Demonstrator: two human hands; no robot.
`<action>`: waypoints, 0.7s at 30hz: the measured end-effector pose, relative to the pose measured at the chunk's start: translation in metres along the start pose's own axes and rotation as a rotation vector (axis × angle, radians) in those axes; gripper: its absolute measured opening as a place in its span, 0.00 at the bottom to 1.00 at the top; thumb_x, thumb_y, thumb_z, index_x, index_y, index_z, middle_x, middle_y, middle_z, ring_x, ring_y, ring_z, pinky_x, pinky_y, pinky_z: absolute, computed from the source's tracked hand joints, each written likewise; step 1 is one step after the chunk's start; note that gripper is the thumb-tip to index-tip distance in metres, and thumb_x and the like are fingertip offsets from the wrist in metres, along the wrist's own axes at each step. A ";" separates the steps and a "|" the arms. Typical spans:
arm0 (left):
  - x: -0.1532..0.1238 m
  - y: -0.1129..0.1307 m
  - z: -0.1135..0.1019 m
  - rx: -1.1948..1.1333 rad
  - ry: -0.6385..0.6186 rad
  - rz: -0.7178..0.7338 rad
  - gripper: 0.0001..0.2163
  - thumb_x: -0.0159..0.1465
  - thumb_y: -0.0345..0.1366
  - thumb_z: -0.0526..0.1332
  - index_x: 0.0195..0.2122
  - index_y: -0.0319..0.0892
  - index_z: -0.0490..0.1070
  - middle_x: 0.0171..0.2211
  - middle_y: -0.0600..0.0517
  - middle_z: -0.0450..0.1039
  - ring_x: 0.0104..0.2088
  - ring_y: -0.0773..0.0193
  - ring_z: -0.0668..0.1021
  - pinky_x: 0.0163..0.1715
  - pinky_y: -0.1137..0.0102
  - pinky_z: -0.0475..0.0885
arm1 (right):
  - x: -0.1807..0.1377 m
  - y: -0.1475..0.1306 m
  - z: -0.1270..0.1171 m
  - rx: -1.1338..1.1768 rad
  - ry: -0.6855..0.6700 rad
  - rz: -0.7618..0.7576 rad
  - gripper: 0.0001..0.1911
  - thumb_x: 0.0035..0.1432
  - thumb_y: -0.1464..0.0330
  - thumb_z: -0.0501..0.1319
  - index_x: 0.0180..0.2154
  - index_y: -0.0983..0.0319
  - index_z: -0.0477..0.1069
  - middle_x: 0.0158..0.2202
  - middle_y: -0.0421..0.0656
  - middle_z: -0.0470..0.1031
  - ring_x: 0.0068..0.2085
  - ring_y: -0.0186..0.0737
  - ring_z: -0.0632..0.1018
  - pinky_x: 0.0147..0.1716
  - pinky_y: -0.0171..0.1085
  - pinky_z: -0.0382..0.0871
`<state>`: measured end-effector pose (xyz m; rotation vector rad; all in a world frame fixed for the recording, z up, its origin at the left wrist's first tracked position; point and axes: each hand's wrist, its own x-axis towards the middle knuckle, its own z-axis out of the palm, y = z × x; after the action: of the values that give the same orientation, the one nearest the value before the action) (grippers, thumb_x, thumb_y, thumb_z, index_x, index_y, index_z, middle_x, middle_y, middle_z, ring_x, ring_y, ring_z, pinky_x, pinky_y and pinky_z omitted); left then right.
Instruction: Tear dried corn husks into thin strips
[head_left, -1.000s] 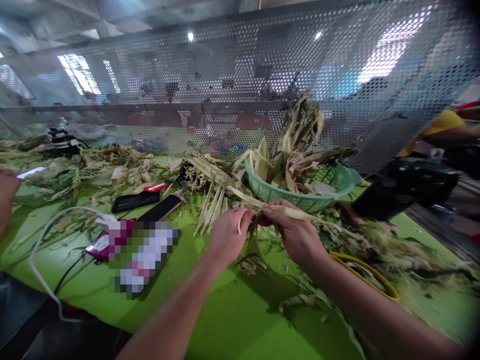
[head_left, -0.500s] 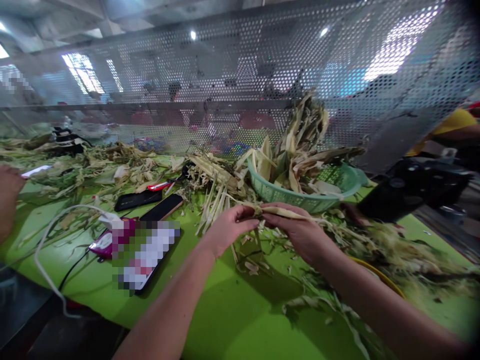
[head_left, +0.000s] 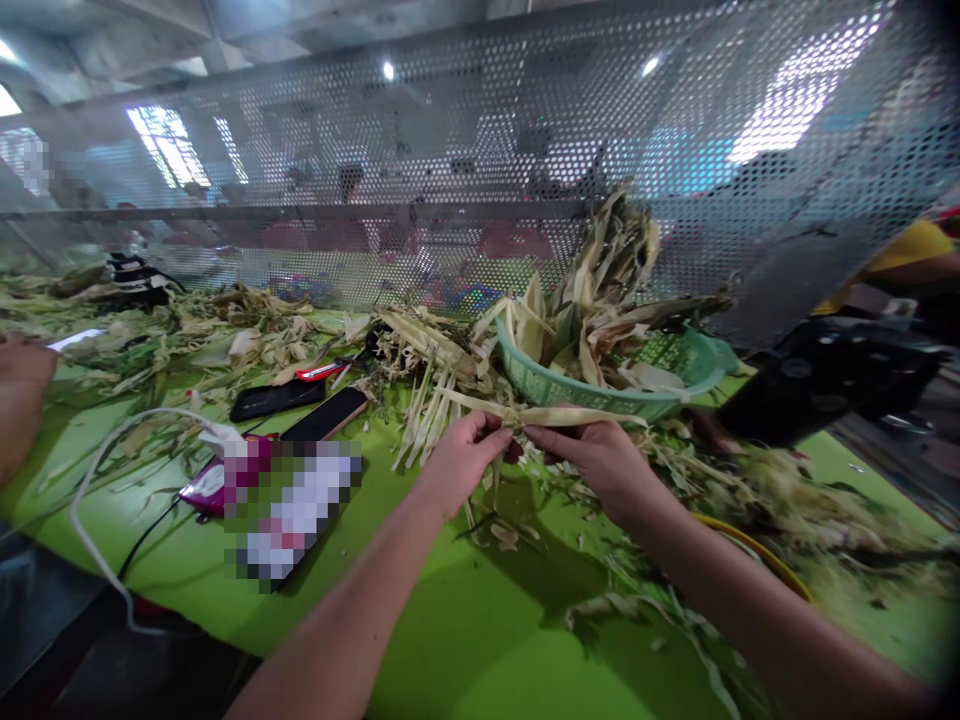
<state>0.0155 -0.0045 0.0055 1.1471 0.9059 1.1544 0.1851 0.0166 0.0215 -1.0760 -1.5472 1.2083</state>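
Observation:
Between my hands is a pale, dry corn husk strip (head_left: 581, 416), held above the green table (head_left: 465, 620). My left hand (head_left: 472, 450) pinches it near its bunched, knot-like middle. Thumb and fingers of my right hand (head_left: 581, 450) are closed on it just to the right, and one long end passes over that hand toward the basket. A thin piece hangs down below the pinch. Just behind my hands stands a green plastic basket (head_left: 585, 393) with dry corn husks (head_left: 592, 310) in it. Cut husk strips (head_left: 424, 420) lie fanned out beyond my left hand.
Several phones, one a black phone (head_left: 277, 399), lie left beside a purple power bank (head_left: 217, 485) with a white cable (head_left: 79, 510). A red cutter (head_left: 319, 373) is behind them. Husk scraps (head_left: 247, 340) cover the back. Another person's hand (head_left: 22, 390) shows far left; a black machine (head_left: 810, 380) stands right.
The husk strip now lies flatter and reaches over my right hand. My right fingers have shifted slightly below it, while my left hand still pinches the middle.

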 end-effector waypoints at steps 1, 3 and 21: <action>0.000 0.000 -0.001 0.024 0.001 0.006 0.12 0.59 0.44 0.64 0.36 0.39 0.73 0.32 0.49 0.75 0.34 0.63 0.75 0.42 0.66 0.67 | 0.001 0.001 0.000 -0.008 -0.002 -0.001 0.12 0.47 0.58 0.70 0.30 0.60 0.79 0.26 0.40 0.76 0.27 0.36 0.69 0.26 0.35 0.61; 0.001 -0.001 -0.001 0.015 0.006 0.000 0.12 0.58 0.44 0.64 0.34 0.39 0.72 0.30 0.50 0.74 0.32 0.63 0.75 0.40 0.65 0.68 | 0.001 0.004 -0.001 -0.014 0.001 0.004 0.13 0.47 0.58 0.69 0.30 0.60 0.79 0.25 0.40 0.76 0.26 0.36 0.68 0.26 0.36 0.60; 0.001 0.000 0.001 -0.213 0.001 -0.069 0.12 0.55 0.41 0.68 0.35 0.40 0.72 0.28 0.54 0.70 0.29 0.71 0.71 0.32 0.74 0.64 | -0.003 0.004 -0.002 0.055 0.018 -0.030 0.13 0.52 0.56 0.68 0.32 0.59 0.75 0.30 0.40 0.75 0.34 0.40 0.73 0.37 0.38 0.64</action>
<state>0.0167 -0.0035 0.0060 0.9355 0.7959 1.1645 0.1884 0.0151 0.0175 -1.0222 -1.5027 1.2110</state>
